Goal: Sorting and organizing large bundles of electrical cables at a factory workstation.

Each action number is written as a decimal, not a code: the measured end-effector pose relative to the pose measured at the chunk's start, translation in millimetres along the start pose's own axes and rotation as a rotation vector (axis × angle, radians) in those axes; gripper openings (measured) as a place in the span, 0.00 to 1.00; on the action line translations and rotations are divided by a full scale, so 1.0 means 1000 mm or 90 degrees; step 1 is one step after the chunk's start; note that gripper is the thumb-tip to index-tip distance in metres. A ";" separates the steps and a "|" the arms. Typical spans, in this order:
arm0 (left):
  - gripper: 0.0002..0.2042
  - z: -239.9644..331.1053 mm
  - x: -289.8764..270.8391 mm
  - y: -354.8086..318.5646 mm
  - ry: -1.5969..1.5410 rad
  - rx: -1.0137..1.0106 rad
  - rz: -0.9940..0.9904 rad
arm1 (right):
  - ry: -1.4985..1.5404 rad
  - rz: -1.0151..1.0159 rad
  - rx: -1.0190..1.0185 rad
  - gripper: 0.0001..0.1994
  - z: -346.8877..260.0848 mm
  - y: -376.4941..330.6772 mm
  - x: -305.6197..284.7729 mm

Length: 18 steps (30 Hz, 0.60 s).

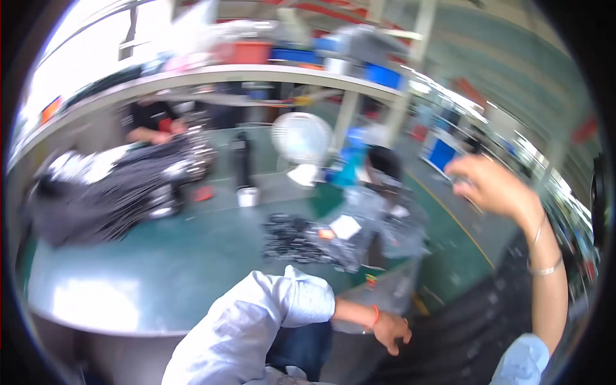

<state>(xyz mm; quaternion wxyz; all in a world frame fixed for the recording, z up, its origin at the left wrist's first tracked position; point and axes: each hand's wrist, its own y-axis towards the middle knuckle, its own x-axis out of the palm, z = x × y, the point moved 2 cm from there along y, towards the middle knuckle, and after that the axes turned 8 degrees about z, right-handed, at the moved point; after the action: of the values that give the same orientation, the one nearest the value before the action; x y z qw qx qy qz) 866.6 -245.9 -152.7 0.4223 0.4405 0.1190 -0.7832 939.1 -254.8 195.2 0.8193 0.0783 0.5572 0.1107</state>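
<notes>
My left hand (390, 332), with a red band at the wrist, hangs low beyond the table's near right corner. Its fingers are loosely bent and apart, with nothing seen in them. Below and beside it spreads a large dark cloth-like sheet (443, 333). Raised at the right is my right hand (493, 184), with bangles on its forearm. Motion blurs its curled fingers; a small dark spot shows between them, too smeared to name. Nearest my left hand on the table are clear plastic bags (394, 234) and a heap of small black pieces (292, 239).
The green table (192, 269) carries a pile of dark long items (109, 192) at left, a white fan (301, 140) and a white cup-like thing (247, 196). Bins stand on the shelf (256, 72) above. Another person (151, 122) works at the far side.
</notes>
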 end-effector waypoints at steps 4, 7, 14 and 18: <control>0.27 0.023 -0.016 -0.148 0.108 -0.213 0.065 | 0.059 -0.035 -0.151 0.19 -0.095 0.086 0.050; 0.25 0.064 -0.020 -0.257 0.138 -0.331 0.171 | 0.089 -0.028 -0.340 0.18 -0.160 0.158 0.091; 0.21 0.180 0.037 -0.465 0.076 -0.593 0.432 | 0.209 0.135 -0.515 0.32 -0.357 0.338 0.159; 0.19 0.237 0.073 -0.549 0.037 -0.678 0.590 | 0.130 0.163 -0.426 0.45 -0.448 0.451 0.194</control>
<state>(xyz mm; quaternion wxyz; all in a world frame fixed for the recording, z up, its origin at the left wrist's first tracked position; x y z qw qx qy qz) 287.8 -81.3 -173.5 0.8670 0.2000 0.2977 -0.3459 548.7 234.5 -29.5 0.7191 -0.1365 0.5547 0.3958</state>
